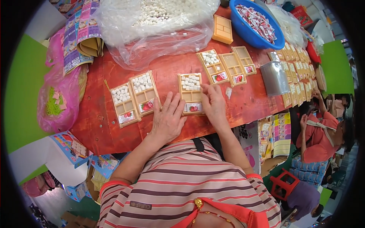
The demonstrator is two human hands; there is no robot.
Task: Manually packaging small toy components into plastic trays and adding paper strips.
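Observation:
My left hand (168, 118) lies flat on the red table, fingers spread, its fingertips at the left edge of a tan plastic tray (191, 93). My right hand (214, 104) rests against the same tray's right edge. That tray holds white cubes in its top compartment and a red-and-white sachet in the bottom one. Two similar filled trays (135, 97) lie to the left, apart from my hands. Three more trays (227, 67) sit further back on the right.
A big clear bag of white cubes (159, 22) lies at the back. A blue bowl of sachets (256, 24) stands at the back right, with an empty tray (222, 29) beside it. Rows of trays (300, 72) run along the right. Another person (323, 133) sits to the right.

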